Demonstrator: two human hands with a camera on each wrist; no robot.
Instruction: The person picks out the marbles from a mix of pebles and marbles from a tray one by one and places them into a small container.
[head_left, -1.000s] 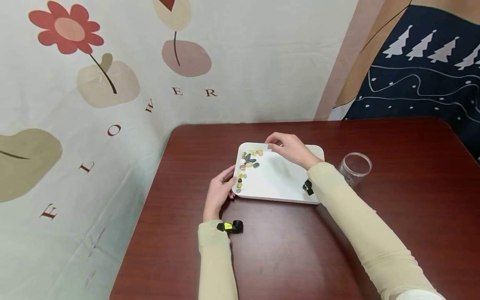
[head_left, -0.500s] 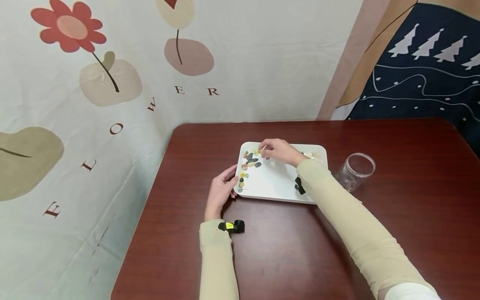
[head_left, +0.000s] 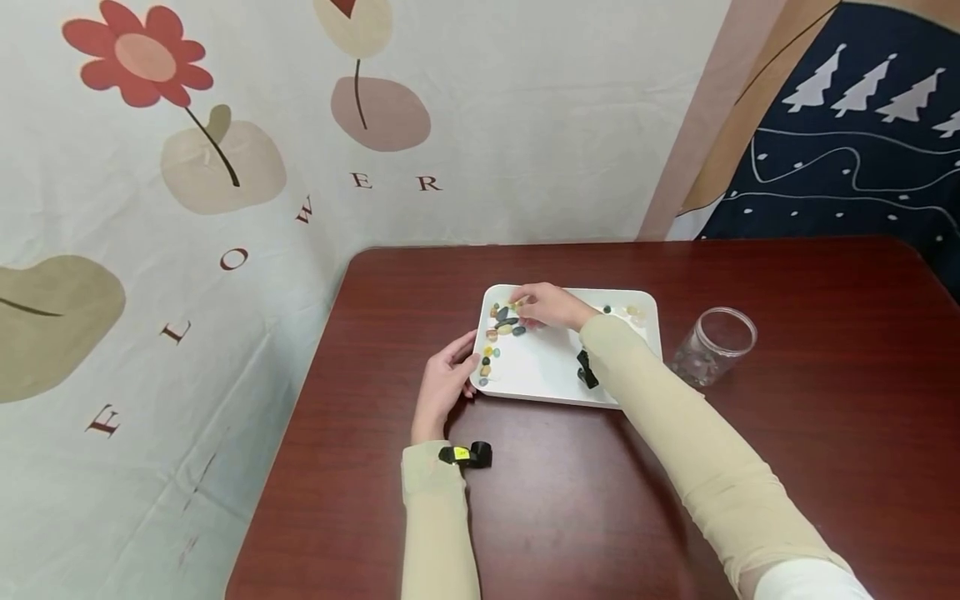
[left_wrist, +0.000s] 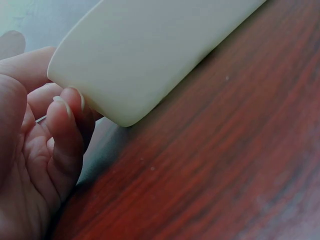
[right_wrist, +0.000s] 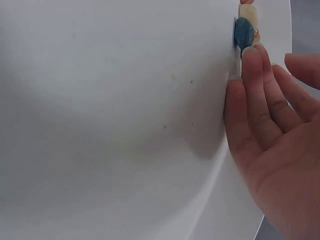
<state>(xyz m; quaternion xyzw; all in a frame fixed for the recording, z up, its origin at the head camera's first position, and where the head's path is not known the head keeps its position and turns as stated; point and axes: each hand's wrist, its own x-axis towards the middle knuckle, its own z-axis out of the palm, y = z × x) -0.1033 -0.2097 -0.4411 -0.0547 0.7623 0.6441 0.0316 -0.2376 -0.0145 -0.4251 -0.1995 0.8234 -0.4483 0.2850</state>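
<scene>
A white tray (head_left: 543, 379) lies on the table, with several small polished pebbles (head_left: 503, 314) grouped along its left side. My left hand (head_left: 438, 387) grips the tray's near left corner. In the left wrist view its curled fingers (left_wrist: 65, 125) hold the tray's outer wall (left_wrist: 140, 55). Over the back left of the tray is my right hand (head_left: 551, 306), at the pebbles. In the right wrist view its fingers are nearly straight and the thumb stands apart. The fingertips are right at a dark blue-grey pebble (right_wrist: 244, 32), beside a cream pebble (right_wrist: 249, 11).
Right of the tray stands a clear jar (head_left: 712, 346) without a lid, some pebbles low inside. A dark pebble (head_left: 607, 309) and pale pebbles (head_left: 634, 312) lie in the tray's back right. Behind the dark red table (head_left: 825, 400) hangs a printed cloth (head_left: 525, 125).
My right hand has moved left and lower, from the tray's back edge to the pebble group. The pebbles at the back right have come into sight. My left hand keeps its hold on the tray.
</scene>
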